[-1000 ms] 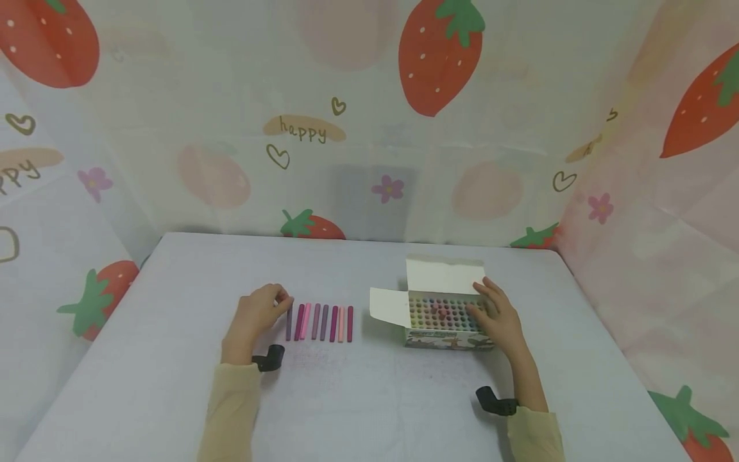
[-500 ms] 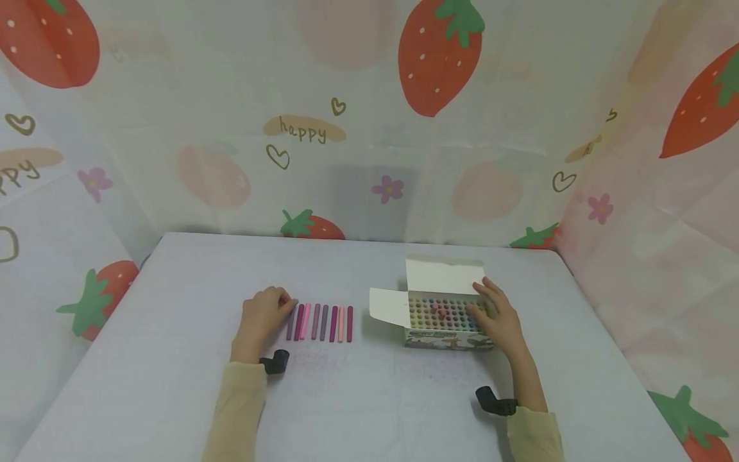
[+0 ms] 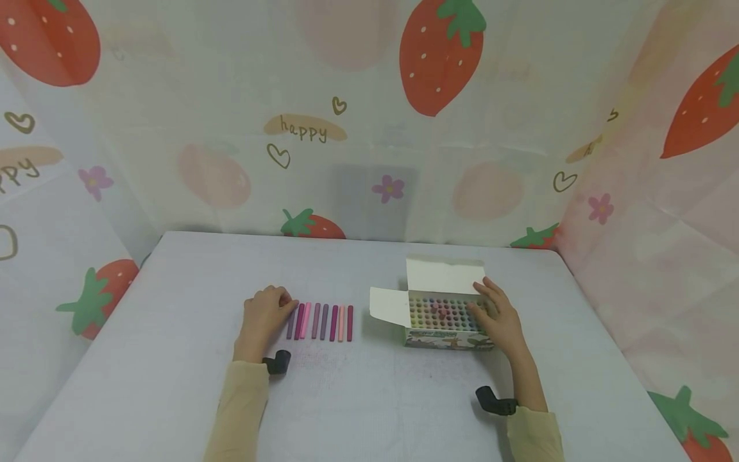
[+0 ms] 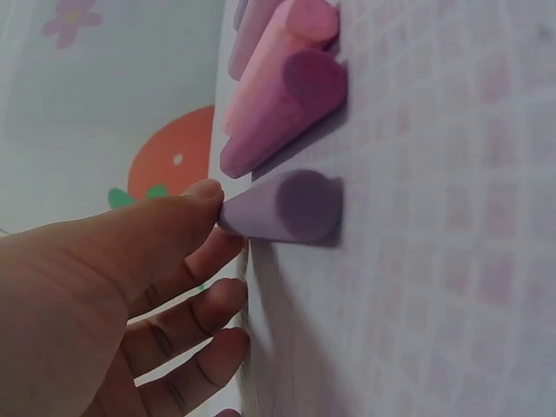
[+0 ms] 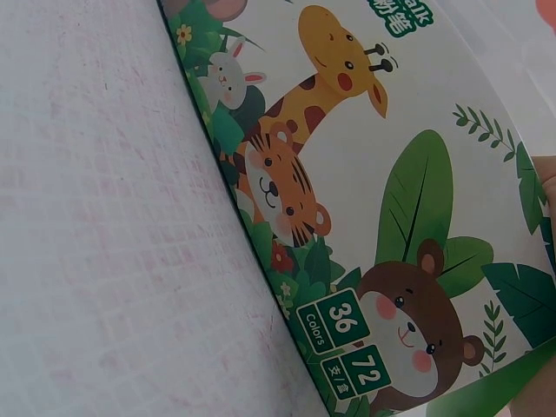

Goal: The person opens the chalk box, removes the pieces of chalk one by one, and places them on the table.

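A row of several chalk sticks in purples and pinks [image 3: 334, 324] lies on the table. With thumb and forefinger, my left hand [image 3: 264, 316] pinches the far end of the leftmost one, a dull purple chalk stick [image 4: 300, 207], which lies along the tabletop beside a magenta chalk stick [image 4: 291, 100]. My left hand's other fingers hang loosely curved below. To the right, my right hand [image 3: 501, 321] rests on the right end of an open chalk box [image 3: 439, 339], fingers spread at the lid's corner and thumb over the chalk tops. The box bears a giraffe, tiger and bear [image 5: 413, 321].
Upright chalk ends [image 3: 424, 311] fill the box in rows, with a few reddish pieces [image 3: 441, 312] lying on top. The lid [image 3: 444, 274] stands up at the back; a side flap [image 3: 389, 306] sticks out left. Strawberry-print cloth [image 3: 358, 96] walls off the table's back and sides.
My left hand has moved slightly right, and the far end of the leftmost purple stick has shifted slightly toward the magenta one. The right hand and the box have stayed put.
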Demonstrator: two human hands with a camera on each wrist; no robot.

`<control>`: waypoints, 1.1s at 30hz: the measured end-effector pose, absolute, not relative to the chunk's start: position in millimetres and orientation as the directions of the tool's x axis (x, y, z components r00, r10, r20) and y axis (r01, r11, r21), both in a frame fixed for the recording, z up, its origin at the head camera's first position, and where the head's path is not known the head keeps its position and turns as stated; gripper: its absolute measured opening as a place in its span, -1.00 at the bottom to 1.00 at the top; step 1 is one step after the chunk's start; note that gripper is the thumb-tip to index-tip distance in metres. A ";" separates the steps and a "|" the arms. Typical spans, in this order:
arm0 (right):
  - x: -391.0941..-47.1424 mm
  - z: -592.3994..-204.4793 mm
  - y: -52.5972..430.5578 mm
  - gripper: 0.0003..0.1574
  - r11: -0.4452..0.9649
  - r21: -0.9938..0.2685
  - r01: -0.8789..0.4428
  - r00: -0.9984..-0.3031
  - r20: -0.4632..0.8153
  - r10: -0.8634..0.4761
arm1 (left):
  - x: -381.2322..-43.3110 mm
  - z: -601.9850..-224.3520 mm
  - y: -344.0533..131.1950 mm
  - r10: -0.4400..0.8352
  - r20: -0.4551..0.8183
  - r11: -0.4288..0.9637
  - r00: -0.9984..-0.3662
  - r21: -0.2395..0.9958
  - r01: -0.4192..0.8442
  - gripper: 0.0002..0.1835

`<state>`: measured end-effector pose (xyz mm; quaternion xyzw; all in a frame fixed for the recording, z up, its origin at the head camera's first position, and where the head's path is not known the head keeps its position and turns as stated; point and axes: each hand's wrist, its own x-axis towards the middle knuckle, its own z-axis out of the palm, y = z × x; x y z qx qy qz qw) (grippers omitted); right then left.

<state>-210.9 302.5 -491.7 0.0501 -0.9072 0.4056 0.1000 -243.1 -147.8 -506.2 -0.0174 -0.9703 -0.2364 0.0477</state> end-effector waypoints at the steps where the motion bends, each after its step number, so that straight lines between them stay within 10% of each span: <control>1: -211.0 -491.8 302.7 -0.37 0.666 -0.725 -0.172 -0.975 0.223 -0.009 | -242.9 -505.6 -147.9 0.012 0.098 0.886 -0.995 0.460 0.056 -0.78; 33: -211.5 -491.7 302.5 -0.35 0.653 -0.739 -0.167 -0.976 0.217 -0.005 | -234.4 -460.9 -119.9 0.161 0.316 0.852 -0.935 0.433 0.293 -0.82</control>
